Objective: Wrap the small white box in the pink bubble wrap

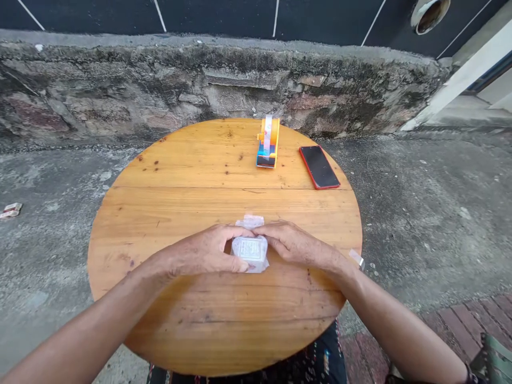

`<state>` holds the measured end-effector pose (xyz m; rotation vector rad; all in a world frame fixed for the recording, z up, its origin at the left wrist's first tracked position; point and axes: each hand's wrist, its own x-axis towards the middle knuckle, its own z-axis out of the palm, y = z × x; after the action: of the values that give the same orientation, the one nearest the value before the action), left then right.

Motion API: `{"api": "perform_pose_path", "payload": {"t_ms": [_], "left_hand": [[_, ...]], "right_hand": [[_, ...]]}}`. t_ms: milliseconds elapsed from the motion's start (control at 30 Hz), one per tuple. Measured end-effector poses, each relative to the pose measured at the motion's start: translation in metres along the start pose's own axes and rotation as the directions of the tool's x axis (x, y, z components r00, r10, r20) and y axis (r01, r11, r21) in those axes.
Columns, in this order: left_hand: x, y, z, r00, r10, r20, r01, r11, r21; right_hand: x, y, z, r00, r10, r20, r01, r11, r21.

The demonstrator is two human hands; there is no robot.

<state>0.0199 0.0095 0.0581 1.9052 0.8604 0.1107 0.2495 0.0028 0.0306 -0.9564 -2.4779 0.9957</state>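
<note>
Yellow-brown wood makes the rounded table (pixel 172 208), and near its middle two hands meet. The left hand (pixel 218 248) is pinching from the left side, with thumb at the near left corner and forefinger at the far edge of a wrapped packet (pixel 250 249). The right hand (pixel 291 242) puts bent fingers on its far right corner; if they pinch, I cannot tell. So the packet lies between both hands, touching each, neither being nearer; its long axis is not clear. Smallest, a pale strip (pixel 253 220) sticks out toward the table's far edge.
</note>
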Motion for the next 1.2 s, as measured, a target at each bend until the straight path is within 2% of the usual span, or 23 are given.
{"api": "perform_pose_path", "payload": {"t_ms": [100, 200, 333, 433, 633, 800, 1000, 1200], "left_hand": [[-0.002, 0.0, 0.007, 0.997, 0.024, -0.074, -0.014, 0.99, 0.139], [-0.011, -0.001, 0.025, 0.977, 0.111, -0.183, -0.056, 0.958, 0.281], [-0.025, 0.0, 0.049, 0.942, 0.206, -0.266, -0.096, 0.923, 0.373], [-0.031, -0.001, 0.059, 0.919, 0.243, -0.31, -0.1, 0.905, 0.414], [-0.032, -0.005, 0.06, 0.906, 0.284, -0.314, -0.144, 0.904, 0.402], [-0.033, -0.004, 0.061, 0.911, 0.28, -0.302, -0.139, 0.9, 0.413], [-0.039, -0.009, 0.069, 0.86, 0.401, -0.314, -0.186, 0.821, 0.54], [-0.043, -0.02, 0.08, 0.838, 0.458, -0.296, -0.197, 0.76, 0.62]], "right_hand": [[-0.001, 0.003, 0.002, 0.998, -0.049, -0.039, 0.051, 0.998, 0.03], [0.001, 0.005, 0.002, 0.996, -0.078, -0.04, 0.078, 0.997, 0.003], [0.01, -0.002, -0.003, 0.997, -0.049, 0.064, 0.057, 0.991, -0.125], [0.017, -0.008, -0.005, 0.99, -0.05, 0.134, 0.081, 0.969, -0.234], [0.024, -0.008, 0.001, 0.985, -0.057, 0.162, 0.122, 0.896, -0.427], [0.025, -0.014, 0.001, 0.982, -0.06, 0.179, 0.14, 0.868, -0.476], [0.026, -0.017, 0.001, 0.972, -0.081, 0.223, 0.19, 0.826, -0.53], [0.027, -0.02, 0.002, 0.959, -0.048, 0.278, 0.208, 0.786, -0.582]]}}
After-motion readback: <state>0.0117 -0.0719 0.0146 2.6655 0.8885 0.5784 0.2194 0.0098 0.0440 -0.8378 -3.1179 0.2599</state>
